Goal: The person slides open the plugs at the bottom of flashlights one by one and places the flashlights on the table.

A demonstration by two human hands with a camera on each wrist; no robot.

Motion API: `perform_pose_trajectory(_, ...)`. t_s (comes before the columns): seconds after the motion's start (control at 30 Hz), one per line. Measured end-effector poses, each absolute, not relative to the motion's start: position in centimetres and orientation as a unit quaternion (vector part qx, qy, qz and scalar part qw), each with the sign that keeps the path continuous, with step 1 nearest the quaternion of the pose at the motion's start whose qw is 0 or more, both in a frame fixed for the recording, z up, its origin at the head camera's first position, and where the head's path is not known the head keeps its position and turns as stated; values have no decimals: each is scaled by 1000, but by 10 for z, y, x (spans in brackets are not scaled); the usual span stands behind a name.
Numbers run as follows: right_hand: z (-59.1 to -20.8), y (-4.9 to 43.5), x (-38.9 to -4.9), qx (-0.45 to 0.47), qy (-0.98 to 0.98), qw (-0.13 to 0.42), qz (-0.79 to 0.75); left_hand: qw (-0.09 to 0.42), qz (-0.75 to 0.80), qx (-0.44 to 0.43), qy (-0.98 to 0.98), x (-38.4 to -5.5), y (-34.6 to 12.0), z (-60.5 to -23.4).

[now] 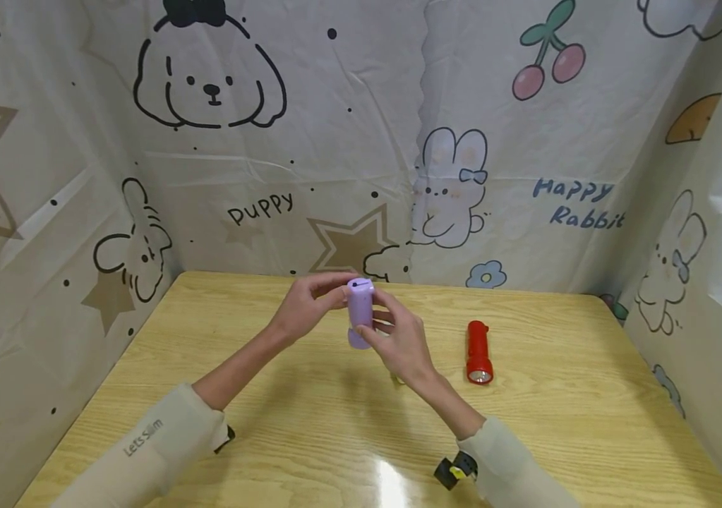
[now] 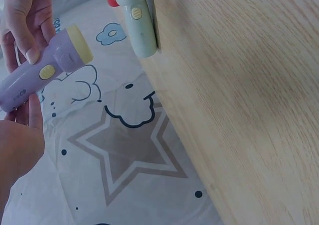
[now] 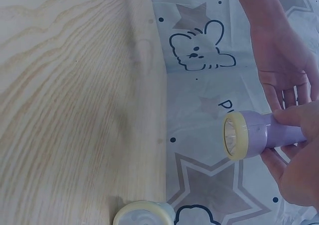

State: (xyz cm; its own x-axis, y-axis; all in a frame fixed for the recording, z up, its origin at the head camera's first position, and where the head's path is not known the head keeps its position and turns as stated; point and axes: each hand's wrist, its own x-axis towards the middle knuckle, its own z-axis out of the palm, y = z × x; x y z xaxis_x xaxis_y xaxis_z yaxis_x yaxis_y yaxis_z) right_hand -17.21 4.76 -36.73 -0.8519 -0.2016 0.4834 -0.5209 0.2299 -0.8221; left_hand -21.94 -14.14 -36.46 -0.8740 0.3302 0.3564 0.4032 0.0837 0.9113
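Note:
A purple flashlight (image 1: 361, 307) is held above the table between both hands, its tail end up in the head view. My right hand (image 1: 406, 346) grips the barrel, thumb on the near side. At the tail end, my left hand (image 1: 302, 308) pinches with thumb and fingers. The left wrist view shows the cream head ring and an oval cream button (image 2: 47, 72) on the barrel; the lens (image 3: 230, 136) faces out in the right wrist view. A pale green flashlight (image 2: 140, 28) stands on the table, mostly hidden behind my right hand in the head view.
A red flashlight (image 1: 478, 353) lies on the wooden table (image 1: 240, 451), right of my right hand, lens toward me. Printed cloth (image 1: 348, 134) hangs behind the table and along both sides.

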Motion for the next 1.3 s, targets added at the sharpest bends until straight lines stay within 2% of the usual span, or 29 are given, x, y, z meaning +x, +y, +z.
perform_pose_trajectory(0.7, -371, 47, -172, 234, -768, 138, 580, -48, -701, -175, -690, -220, -141, -359)
perform_pose_trajectory(1.3, -371, 45, -169, 237, -772, 124, 576, -72, -709, -110, -693, -218, -142, -357)
